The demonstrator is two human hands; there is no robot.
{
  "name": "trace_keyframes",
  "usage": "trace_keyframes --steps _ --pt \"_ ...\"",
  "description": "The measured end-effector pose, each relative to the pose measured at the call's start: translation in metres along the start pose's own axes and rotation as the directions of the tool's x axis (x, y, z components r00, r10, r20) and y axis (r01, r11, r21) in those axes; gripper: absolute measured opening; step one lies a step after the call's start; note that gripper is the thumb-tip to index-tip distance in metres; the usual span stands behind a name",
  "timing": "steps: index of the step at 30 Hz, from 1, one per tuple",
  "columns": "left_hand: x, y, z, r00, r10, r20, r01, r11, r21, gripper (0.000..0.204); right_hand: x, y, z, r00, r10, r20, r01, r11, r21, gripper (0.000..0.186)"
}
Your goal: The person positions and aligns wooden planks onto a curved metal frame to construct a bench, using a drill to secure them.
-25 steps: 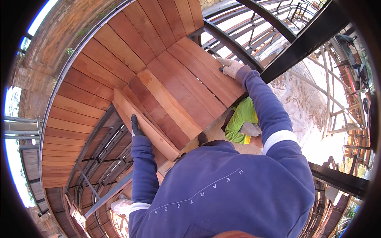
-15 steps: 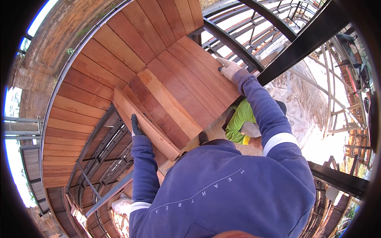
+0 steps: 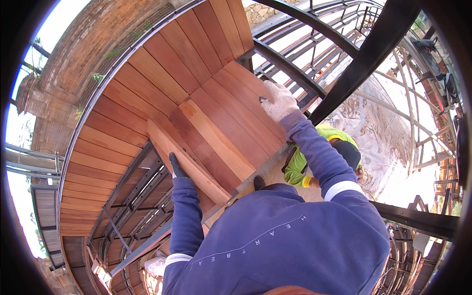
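Note:
My left hand [image 3: 178, 167], in a dark glove, grips a long tilted reddish plank [image 3: 201, 178] at the left side of the laid boards. My right hand [image 3: 278, 101], in a pale glove with a dark fingertip, rests on the right outer board [image 3: 265, 123] with its fingers apart. Between my hands lie several flat boards [image 3: 231, 132] of red and paler wood, side by side and touching. They adjoin a curved band of shorter planks [image 3: 167, 69] along the upper left.
A co-worker [image 3: 302, 164] in a bright green top and dark cap bends below my right arm. Black steel beams [image 3: 364, 59] run at upper right, with scaffold poles [image 3: 408, 98] and a crumpled sheet [image 3: 373, 132] beyond. An open steel frame [image 3: 132, 196] lies at lower left.
The view has shifted, with most things lower. The dark gap between the right-hand boards has closed. My right hand has moved inward from the edge. The co-worker's capped head has come into sight.

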State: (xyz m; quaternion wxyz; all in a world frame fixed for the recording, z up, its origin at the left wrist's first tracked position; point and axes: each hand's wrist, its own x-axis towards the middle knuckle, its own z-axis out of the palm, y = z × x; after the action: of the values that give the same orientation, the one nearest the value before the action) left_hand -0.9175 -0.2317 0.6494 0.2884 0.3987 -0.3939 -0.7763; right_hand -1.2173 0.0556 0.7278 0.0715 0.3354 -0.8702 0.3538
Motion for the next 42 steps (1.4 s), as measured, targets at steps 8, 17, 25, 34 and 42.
trace_keyframes --steps 8,17,25,34,42 --pt "-0.038 0.053 0.067 0.939 0.128 0.321 -0.029 0.955 -0.296 0.075 -0.104 -0.171 0.05 0.76 -0.298 0.577 -0.416 0.458 0.785 0.078" --pt "-0.014 0.02 0.049 0.945 0.055 0.324 0.025 0.97 -0.24 0.065 -0.103 -0.153 -0.001 0.869 -0.19 0.458 -0.139 0.793 0.594 0.076" --pt "0.032 -0.013 -0.018 0.885 -0.079 0.46 0.29 0.865 -0.41 0.054 -0.095 -0.096 -0.047 0.966 -0.045 0.256 -0.05 0.934 0.354 0.083" --pt "0.017 -0.041 -0.024 0.985 0.02 -0.17 -0.037 0.994 -0.102 0.055 -0.034 0.022 -0.085 0.945 0.282 0.165 -0.245 0.946 -0.214 0.082" --pt "0.011 -0.046 -0.017 0.975 0.201 -0.097 -0.196 0.979 0.062 0.035 0.011 0.05 -0.056 0.9 0.358 0.249 -0.283 0.914 -0.29 0.08"
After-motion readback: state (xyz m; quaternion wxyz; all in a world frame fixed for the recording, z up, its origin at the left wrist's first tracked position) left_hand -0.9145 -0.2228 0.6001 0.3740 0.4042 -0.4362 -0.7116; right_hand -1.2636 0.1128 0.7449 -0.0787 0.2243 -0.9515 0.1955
